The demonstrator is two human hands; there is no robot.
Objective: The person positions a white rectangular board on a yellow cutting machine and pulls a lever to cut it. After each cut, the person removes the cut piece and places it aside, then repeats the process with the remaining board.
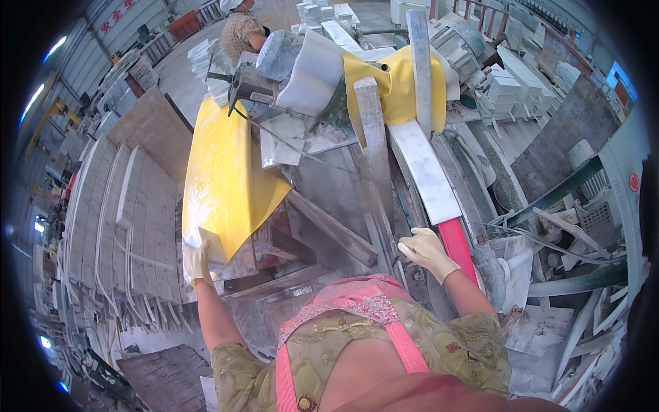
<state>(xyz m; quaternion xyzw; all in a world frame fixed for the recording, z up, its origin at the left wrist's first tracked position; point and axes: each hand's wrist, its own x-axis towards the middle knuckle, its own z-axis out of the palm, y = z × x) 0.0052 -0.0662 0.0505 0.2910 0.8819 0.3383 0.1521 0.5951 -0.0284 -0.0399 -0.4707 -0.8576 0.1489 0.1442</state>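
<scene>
My left hand (197,261), in a cream glove, is closed on the end of a white stone block (214,246) at the near end of a wet yellow sheet (223,168). My right hand (430,254), also gloved, hangs in the air with its fingers loosely bent and apart, and nothing shows in it. Just right of that hand runs a red strip (456,248). Beyond the red strip a white marble slab (425,172) with grey veins lies lengthwise, its far end passing under a yellow flap (392,86) on the machine.
Two upright grey boards (371,113) stand by the flap. Motors with covers (312,72) sit at the far side. Long stone strips (103,220) are stacked at left. Wooden beams (333,226) cross below. A person (240,38) is at the back. A green frame (563,192) stands right.
</scene>
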